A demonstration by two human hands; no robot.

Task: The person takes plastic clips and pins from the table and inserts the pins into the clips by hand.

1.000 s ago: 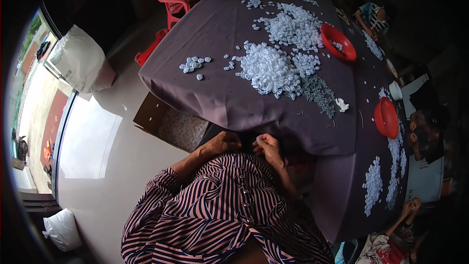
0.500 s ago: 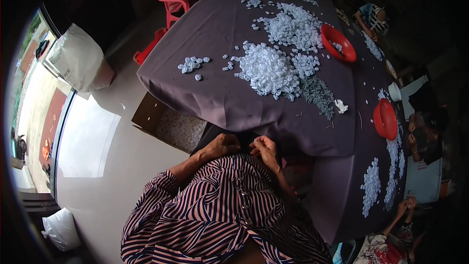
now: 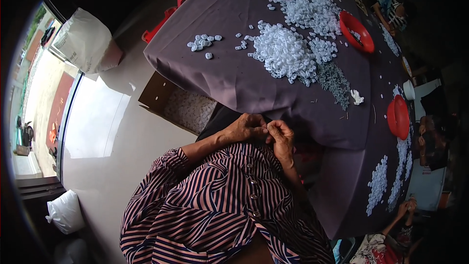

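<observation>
My left hand (image 3: pixel 246 127) and my right hand (image 3: pixel 281 137) meet fingertip to fingertip just below the near edge of a table covered in a purple cloth (image 3: pixel 273 93). Both pinch something very small between thumb and fingers; it is too tiny to name. A big heap of small white plastic pieces (image 3: pixel 286 54) lies on the cloth beyond my hands, with a strip of small grey-green parts (image 3: pixel 334 80) beside it. My striped sleeves come up from the lower edge.
An open cardboard box of white pieces (image 3: pixel 188 110) sits on the floor under the table. Two red bowls (image 3: pixel 356 32) (image 3: pixel 398 116) rest on the cloth. Other people's hands (image 3: pixel 408 208) work at the right. White sacks (image 3: pixel 83 41) (image 3: pixel 66 212) stand on the floor.
My hands stay together at the table edge with only small finger movements. The view has shifted slightly.
</observation>
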